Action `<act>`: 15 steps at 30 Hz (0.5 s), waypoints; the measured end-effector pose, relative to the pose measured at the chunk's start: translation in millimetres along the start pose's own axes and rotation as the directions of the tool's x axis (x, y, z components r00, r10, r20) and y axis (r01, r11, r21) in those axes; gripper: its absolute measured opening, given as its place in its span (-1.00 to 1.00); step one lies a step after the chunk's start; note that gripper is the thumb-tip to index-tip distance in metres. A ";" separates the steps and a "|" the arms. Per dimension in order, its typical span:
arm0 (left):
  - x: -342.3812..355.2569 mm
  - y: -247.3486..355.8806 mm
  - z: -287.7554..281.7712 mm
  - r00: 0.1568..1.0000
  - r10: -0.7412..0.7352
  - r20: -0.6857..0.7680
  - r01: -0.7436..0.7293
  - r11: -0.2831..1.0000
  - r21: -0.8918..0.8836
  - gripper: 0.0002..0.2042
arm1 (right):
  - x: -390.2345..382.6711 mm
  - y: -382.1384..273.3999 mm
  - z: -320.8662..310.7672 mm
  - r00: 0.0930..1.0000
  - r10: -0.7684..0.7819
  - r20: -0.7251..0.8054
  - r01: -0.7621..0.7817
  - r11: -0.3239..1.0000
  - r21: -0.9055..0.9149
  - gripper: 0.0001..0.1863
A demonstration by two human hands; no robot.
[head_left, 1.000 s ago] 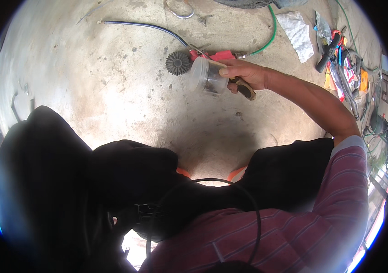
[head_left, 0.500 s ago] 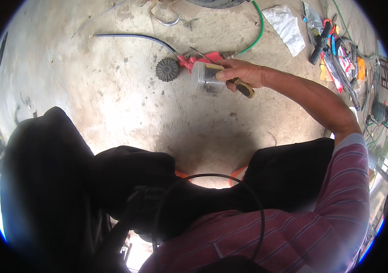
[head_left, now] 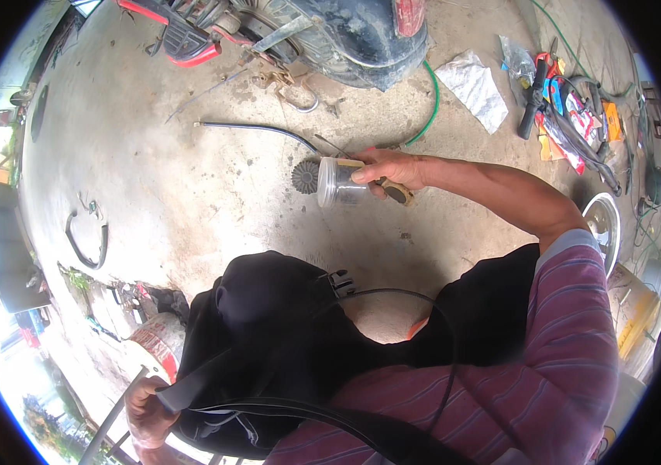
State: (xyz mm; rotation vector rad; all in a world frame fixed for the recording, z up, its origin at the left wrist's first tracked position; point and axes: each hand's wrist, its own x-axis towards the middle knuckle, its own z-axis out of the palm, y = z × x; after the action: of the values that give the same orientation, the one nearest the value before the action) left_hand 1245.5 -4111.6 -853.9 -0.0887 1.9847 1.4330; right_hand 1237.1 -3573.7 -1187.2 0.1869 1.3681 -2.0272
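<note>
My right hand [head_left: 386, 169] reaches out over the concrete floor. Its fingers are closed round a clear plastic jar [head_left: 338, 183] tipped on its side, with dark contents partly visible. A screwdriver [head_left: 398, 192] with a yellow and black handle is gripped in the same hand, its shaft pointing away to the far left. Just left of the jar lies a dark, ribbed round part [head_left: 305, 177], partly covered by it. At the lower left, my left hand [head_left: 148, 415] is closed at a black strap [head_left: 183, 391] beside a black bag [head_left: 268, 341] on my lap.
A dirty motorcycle [head_left: 338, 39] stands at the far side. A black hose [head_left: 261, 129] and a green hose [head_left: 433, 101] lie before it. Packaging and tools [head_left: 571, 108] are piled at far right, near a white sheet [head_left: 474, 89]. A bucket [head_left: 156, 345] stands at left.
The view has tilted up, bringing in the motorcycle and the left side. My left hand has come into view at the strap. My right hand still holds the jar and screwdriver.
</note>
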 end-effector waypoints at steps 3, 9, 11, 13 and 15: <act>-37.7 -54.8 -8.2 0.962 -0.240 -0.134 0.225 0.967 -0.117 -0.53 | 7.9 -7.0 5.5 0.999 -0.011 -0.034 0.011 1.000 0.010 -0.41; -39.5 -92.9 13.4 0.773 -0.604 0.194 0.597 0.796 0.102 -0.68 | 6.2 -11.2 3.7 0.990 -0.139 0.019 0.139 0.990 0.011 -0.47; -15.9 -75.9 33.1 0.637 -0.737 0.228 0.584 0.654 0.481 -0.69 | -4.1 -2.8 -1.2 0.994 -0.106 0.016 0.105 0.993 0.056 -0.45; 2.6 -50.2 56.4 0.549 -0.809 0.208 0.371 0.459 0.807 -0.68 | -13.6 -3.1 -4.3 0.996 -0.085 0.016 0.084 0.993 0.080 -0.42; 4.5 -47.7 12.4 0.502 -0.806 0.314 0.377 0.530 0.759 -0.66 | -25.3 2.1 -4.6 0.997 -0.075 0.004 0.074 0.994 0.079 -0.39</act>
State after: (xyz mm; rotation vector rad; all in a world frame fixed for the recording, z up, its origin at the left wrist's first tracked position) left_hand 1268.3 -4118.2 -897.4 -0.0285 1.4491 0.1962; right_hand 1256.5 -3558.8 -1179.0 0.1653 1.3094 -2.1434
